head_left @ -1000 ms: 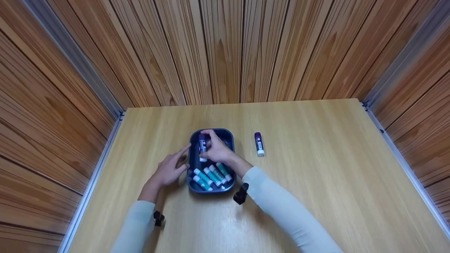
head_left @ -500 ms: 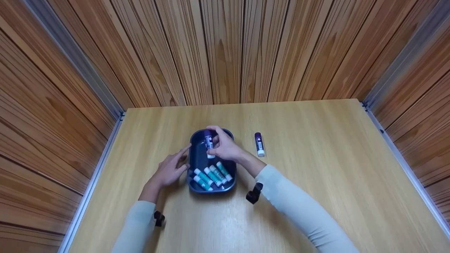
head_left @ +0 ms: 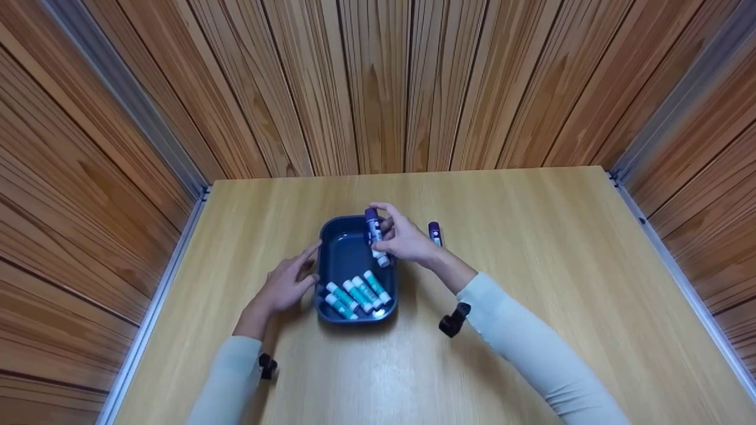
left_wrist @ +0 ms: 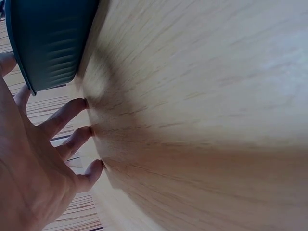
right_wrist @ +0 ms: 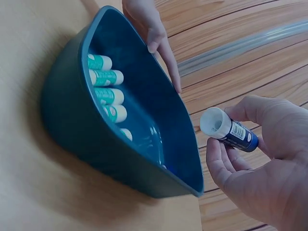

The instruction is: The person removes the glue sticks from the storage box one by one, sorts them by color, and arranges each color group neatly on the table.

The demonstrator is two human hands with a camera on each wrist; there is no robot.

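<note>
My right hand [head_left: 407, 237] holds a purple-capped glue stick [head_left: 374, 227] between thumb and fingers, above the right far side of a dark blue tray [head_left: 336, 223]. In the right wrist view the white base of this glue stick [right_wrist: 216, 122] faces the camera. My left hand [head_left: 286, 284] is at the tray's left side, index finger and thumb at the rim. In the left wrist view, other fingers [left_wrist: 67, 115] of that hand rest on the tabletop. Several green-and-white glue sticks [head_left: 357, 295] lie slanted in the near half of the tray.
A second purple-capped glue stick [head_left: 435, 231] lies on the wooden table [head_left: 531, 248] right of the tray, its lower part hidden behind my right hand. Wood-panelled walls [head_left: 378, 88] with metal corner rails [head_left: 144, 106] surround the tabletop.
My right hand has lifted the purple-capped glue stick from the tray's left far part and carried it rightward to the right rim. My left hand has stayed in place.
</note>
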